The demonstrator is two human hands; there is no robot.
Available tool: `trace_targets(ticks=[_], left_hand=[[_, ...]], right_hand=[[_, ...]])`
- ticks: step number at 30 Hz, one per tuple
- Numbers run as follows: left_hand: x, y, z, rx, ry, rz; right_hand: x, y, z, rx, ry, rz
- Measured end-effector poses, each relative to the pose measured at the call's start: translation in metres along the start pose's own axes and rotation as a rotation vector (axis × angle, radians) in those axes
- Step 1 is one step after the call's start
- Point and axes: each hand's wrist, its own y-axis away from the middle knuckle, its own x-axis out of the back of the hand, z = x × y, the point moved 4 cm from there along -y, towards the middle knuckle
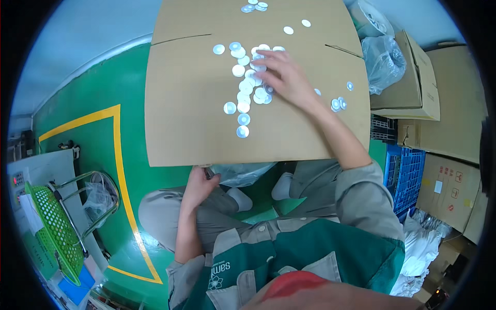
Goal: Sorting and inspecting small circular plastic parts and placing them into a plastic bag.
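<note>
Small round white and pale-blue discs (243,119) lie on a brown cardboard surface (186,103), bunched in a ragged line down its middle, some overlapping. My right hand (289,80) reaches over the upper part of this line with its fingers spread, fingertips among the discs and hiding some of them. Whether a fingertip presses on a disc cannot be made out. At the cardboard's near edge, my left hand (199,187) is closed, thumb against the fingers, around something small and dark that is mostly hidden.
More discs lie apart: a small group (254,7) at the far edge, a pair (297,27) nearer, and a few (338,104) at right. Cartons (449,103), a plastic bag (383,62) and a blue crate (408,175) stand at right. A green basket (54,227) is at left.
</note>
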Motion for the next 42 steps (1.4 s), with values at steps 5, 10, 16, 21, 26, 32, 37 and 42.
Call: trace_targets(ticks=[5, 10, 16, 21, 26, 32, 37, 42], left_hand=[[-0.005, 0.0, 0.002, -0.103, -0.046, 0.038], [-0.005, 0.004, 0.005, -0.048, -0.023, 0.071], [-0.005, 0.003, -0.002, -0.099, -0.018, 0.047], [-0.003, 0.006, -0.003, -0.126, 0.004, 0.059], [-0.004, 0.006, -0.001, -0.131, -0.021, 0.054], [-0.006, 0.006, -0.003, -0.106, -0.018, 0.045], [-0.004, 0.009, 0.003, -0.121, -0.027, 0.055], [-0.007, 0.003, 0.001, -0.113, -0.009, 0.036]], right_hand=[[-0.016, 0.015, -0.019, 0.165, 0.297, -0.057], [-0.013, 0.01, -0.031, 0.094, 0.133, -0.244], [-0.005, 0.062, -0.046, 0.298, 0.144, -0.067], [0.01, 0.103, -0.046, 0.229, 0.047, -0.123], [0.011, 0.109, -0.035, 0.012, 0.115, 0.172], [-0.017, 0.111, -0.064, 0.247, 0.027, 0.036], [0.0, 0.056, -0.02, 0.003, 0.064, 0.233], [-0.011, 0.031, -0.013, 0.062, 0.135, 0.024]])
